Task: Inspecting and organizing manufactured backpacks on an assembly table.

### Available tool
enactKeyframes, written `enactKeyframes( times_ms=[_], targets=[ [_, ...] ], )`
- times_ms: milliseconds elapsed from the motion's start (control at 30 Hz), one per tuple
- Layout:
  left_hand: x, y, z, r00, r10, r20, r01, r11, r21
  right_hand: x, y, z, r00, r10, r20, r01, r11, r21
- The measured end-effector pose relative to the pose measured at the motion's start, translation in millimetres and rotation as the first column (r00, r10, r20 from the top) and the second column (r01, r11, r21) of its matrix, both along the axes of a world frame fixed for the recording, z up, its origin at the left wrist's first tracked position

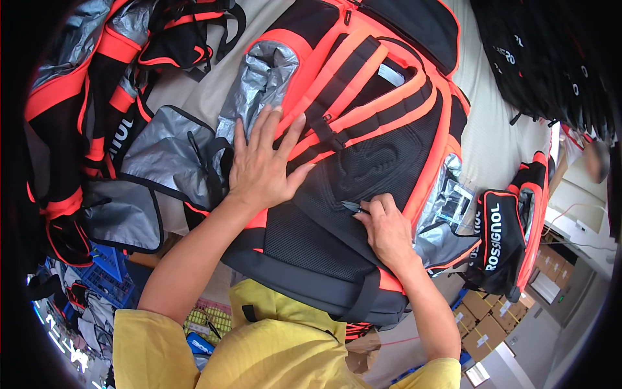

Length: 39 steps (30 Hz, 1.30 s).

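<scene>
A large black and neon orange backpack lies in front of me with its padded mesh back panel and shoulder straps facing up. My left hand rests flat on its left side, fingers spread, beside a crinkled silver side pocket. In my right hand is a pair of small thread snips, held low over the mesh panel. Only the pointed tip shows; the fingers cover the rest. Another silver lining piece hangs out at the backpack's right side.
More black and orange bags with silver linings crowd the left. A smaller bag stands at the right, and black bags are piled at the far right. Blue crates and cardboard boxes are lower down, beyond the pale covered table.
</scene>
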<state>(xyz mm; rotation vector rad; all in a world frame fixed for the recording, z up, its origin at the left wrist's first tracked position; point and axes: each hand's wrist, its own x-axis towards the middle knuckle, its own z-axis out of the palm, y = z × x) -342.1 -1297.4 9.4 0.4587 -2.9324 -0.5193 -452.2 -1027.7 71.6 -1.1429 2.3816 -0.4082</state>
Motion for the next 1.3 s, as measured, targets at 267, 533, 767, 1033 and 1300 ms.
enactKeyframes(
  times_ms=[267,533,767,1033,1300],
  targets=[
    [1.3,-0.2,-1.1,1.0,0.002,0.0,-0.002,1.0,0.001,-1.0,-2.0,0.9,1.0,-0.014,0.02,0.014,1.0,0.027],
    [1.2,-0.9,-1.4,1.0,0.005,-0.003,-0.005,1.0,0.008,1.7,11.1,0.0,0.993,-0.116,0.023,0.117,0.992,-0.049],
    [1.0,-1.3,-2.3,1.0,0.004,-0.029,-0.003,1.0,0.017,2.3,2.4,5.3,0.998,-0.064,0.014,0.064,0.997,-0.032],
    [1.2,-1.1,-1.1,1.0,0.005,-0.021,-0.005,1.0,0.029,-1.0,-3.9,-4.1,1.0,0.025,-0.019,-0.026,0.999,-0.045],
    [0.9,-1.4,-2.9,1.0,0.011,-0.024,-0.01,0.999,0.047,-0.4,-3.9,-6.6,0.999,0.031,-0.04,-0.035,0.995,-0.093]
  ],
)
